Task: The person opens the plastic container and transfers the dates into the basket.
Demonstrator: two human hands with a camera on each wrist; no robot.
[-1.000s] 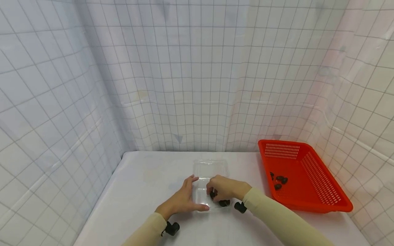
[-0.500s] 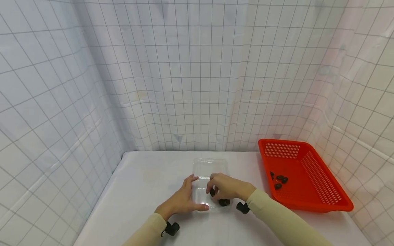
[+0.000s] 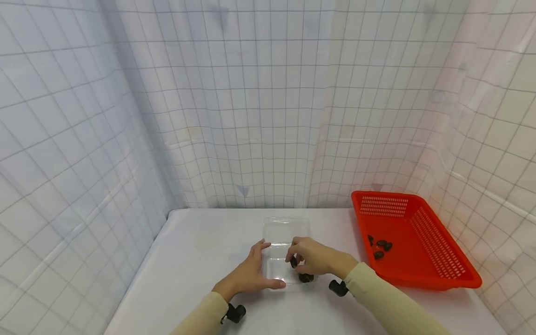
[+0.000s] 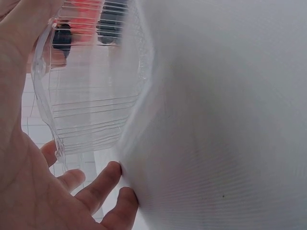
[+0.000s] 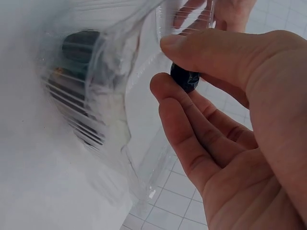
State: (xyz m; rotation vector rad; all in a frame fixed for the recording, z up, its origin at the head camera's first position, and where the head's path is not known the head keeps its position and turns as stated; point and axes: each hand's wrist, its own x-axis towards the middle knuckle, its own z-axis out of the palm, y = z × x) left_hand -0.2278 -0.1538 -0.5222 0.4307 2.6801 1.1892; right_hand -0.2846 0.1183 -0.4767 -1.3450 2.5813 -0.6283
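Note:
A clear plastic clamshell box (image 3: 274, 270) lies on the white table with its lid (image 3: 286, 229) folded back behind it. My left hand (image 3: 253, 272) spreads along its left side, thumb at the front edge and fingertips by the hinge. Over the box, my right hand (image 3: 316, 258) pinches a small, dark, glossy rounded piece (image 5: 186, 79) between thumb and fingers; its exact kind I cannot tell. More dark pieces (image 3: 306, 278) rest in the box's front right corner, partly under my right hand and blurred through the plastic in the right wrist view.
A red perforated plastic basket (image 3: 423, 281) stands to the right, with several similar dark pieces (image 3: 378, 255) along its left side. White gridded sheeting (image 3: 259, 111) walls the table at the back and sides. Small black devices (image 3: 338, 287) are strapped to both wrists.
My right hand has shifted slightly to the right over the box, with the dark piece in its fingers. The left hand keeps its place at the box's side.

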